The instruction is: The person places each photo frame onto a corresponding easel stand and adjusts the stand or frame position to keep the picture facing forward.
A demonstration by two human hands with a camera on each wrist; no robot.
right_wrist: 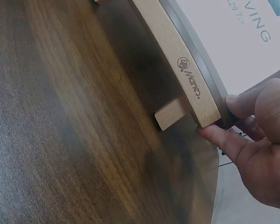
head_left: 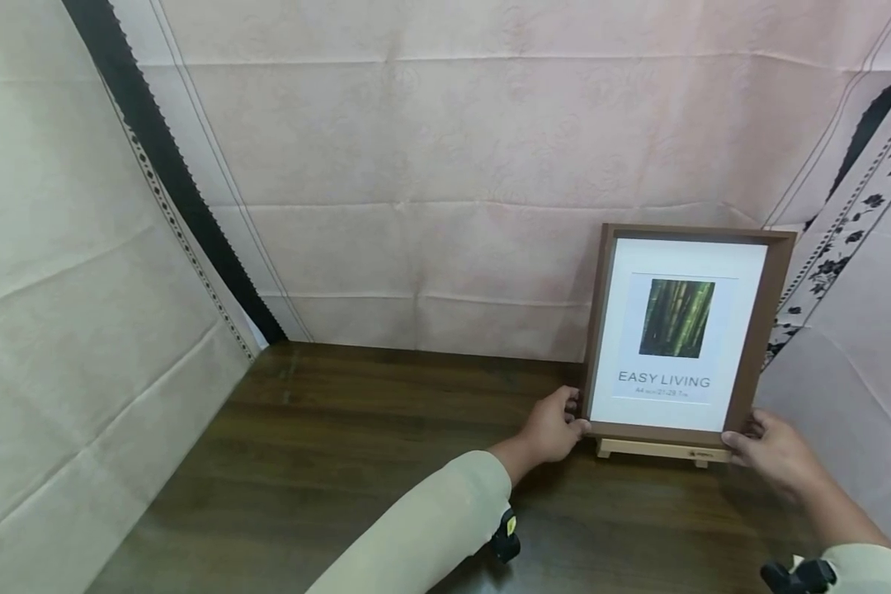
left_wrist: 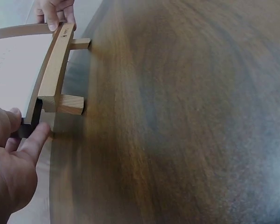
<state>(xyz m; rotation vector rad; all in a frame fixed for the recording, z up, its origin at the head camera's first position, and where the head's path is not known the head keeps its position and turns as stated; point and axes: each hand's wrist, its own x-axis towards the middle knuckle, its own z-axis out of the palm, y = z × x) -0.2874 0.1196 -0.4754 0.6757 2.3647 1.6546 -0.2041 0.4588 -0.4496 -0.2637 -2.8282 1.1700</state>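
A brown picture frame (head_left: 751, 346) with a white mat, a bamboo photo and the words "EASY LIVING" leans upright on a light wooden stand (head_left: 657, 450). My left hand (head_left: 549, 425) pinches the frame's lower left corner, thumb at the front. At the lower right corner my right hand (head_left: 780, 454) grips the frame with its thumb on the front edge. In the right wrist view, a finger of the right hand (right_wrist: 266, 140) touches the end of the stand's ledge (right_wrist: 179, 60). Short feet of the stand (left_wrist: 71, 103) show in the left wrist view. The frame's back is hidden.
Frame and stand are near the back right of a dark brown wooden table (head_left: 327, 462). Pale cloth (head_left: 416, 165) hangs behind, and more cloth panels stand at both sides. The right panel (head_left: 861, 346), with a dark floral border, is close beside the frame.
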